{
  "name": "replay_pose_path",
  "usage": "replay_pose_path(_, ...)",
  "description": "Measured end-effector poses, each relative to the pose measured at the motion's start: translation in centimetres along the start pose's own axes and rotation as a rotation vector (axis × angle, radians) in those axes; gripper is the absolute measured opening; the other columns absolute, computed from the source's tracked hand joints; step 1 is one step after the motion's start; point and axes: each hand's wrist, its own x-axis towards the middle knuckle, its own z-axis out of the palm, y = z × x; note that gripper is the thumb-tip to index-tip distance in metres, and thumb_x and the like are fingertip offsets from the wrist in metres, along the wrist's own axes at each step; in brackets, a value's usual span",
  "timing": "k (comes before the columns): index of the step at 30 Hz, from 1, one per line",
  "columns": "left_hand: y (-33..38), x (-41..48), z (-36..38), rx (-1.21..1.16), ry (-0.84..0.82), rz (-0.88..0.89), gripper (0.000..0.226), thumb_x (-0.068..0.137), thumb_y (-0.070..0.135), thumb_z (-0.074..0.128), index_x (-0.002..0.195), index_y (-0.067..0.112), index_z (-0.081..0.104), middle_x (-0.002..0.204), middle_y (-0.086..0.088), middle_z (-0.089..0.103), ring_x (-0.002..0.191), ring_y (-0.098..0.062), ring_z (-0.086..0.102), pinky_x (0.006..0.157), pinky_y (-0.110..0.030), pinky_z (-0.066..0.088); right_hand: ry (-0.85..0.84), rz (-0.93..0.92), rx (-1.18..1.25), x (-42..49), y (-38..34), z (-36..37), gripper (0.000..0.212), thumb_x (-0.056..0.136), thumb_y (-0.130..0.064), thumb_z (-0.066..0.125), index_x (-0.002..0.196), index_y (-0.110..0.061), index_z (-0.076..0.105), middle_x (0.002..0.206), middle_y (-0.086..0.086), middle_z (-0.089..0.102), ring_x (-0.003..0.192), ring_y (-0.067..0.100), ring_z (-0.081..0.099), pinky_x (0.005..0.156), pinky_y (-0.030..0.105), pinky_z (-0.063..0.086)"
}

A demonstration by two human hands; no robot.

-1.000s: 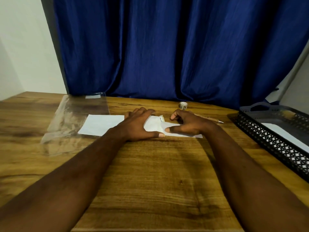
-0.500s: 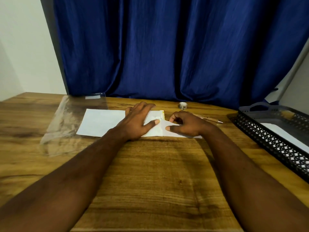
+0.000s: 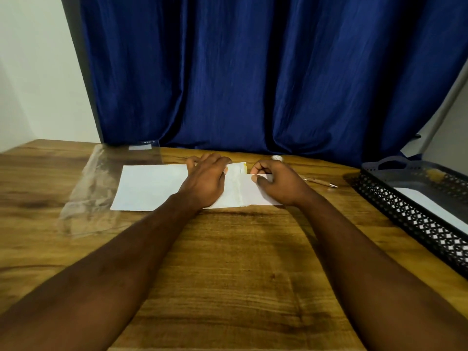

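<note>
the white envelope (image 3: 152,186) is being held flat on the wooden table (image 3: 228,262), long axis running left to right, flap end pointing right. it is being pressed by the flattened fingers of the left hand (image 3: 205,181). the flap (image 3: 255,191) is being pinched by the right hand (image 3: 278,183). sealing seems in hand, so an even fold-over is being called for next.

our arms: both stretched forward | our left hand (image 3: 205,182): flat, palm down, pressing on the paper (image 3: 152,186) | our right hand (image 3: 277,184): fingers curled, thumb and finger pinch the paper's edge
</note>
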Motion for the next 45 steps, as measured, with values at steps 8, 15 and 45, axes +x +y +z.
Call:
replay_pose_path(8, 0.8, 0.5, 0.1, 0.007, 0.070, 0.046, 0.039, 0.106, 0.014, 0.044, 0.143, 0.016, 0.055, 0.133, -0.006, 0.057, 0.123, -0.025, 0.049, 0.104, -0.046, 0.025, 0.130, -0.025, -0.032, 0.5, -1.1, 0.5, 0.032, 0.090, -0.041, 0.073, 0.117, -0.036, 0.057, 0.099, -0.015, 0.066, 0.099, 0.006, 0.063, 0.098, 0.046, 0.047)
replay_pose_path(15, 0.1, 0.4, 0.0, 0.008, 0.089, 0.013, 0.037, 0.106, 0.015, 0.043, 0.141, 0.017, 0.056, 0.132, -0.006, 0.058, 0.121, -0.024, 0.049, 0.101, -0.045, 0.025, 0.044, 0.196, -0.095, -0.6, 1.3, -1.8, 0.008, 0.097, -0.027, 0.069, 0.092, -0.024, 0.074, 0.092, -0.012, 0.067, 0.094, 0.012, 0.064, 0.076, 0.022, 0.042)
replay_pose_path(45, 0.7, 0.4, -0.3, -0.008, 0.130, -0.019, 0.037, 0.105, 0.013, 0.046, 0.141, 0.016, 0.055, 0.133, -0.008, 0.057, 0.121, -0.026, 0.048, 0.100, -0.042, 0.026, 0.206, 0.288, 0.479, -0.5, -3.6, 2.3, 0.038, 0.090, -0.012, 0.083, 0.114, -0.018, 0.054, 0.083, 0.009, 0.077, 0.059, 0.007, 0.069, 0.056, 0.019, 0.054)
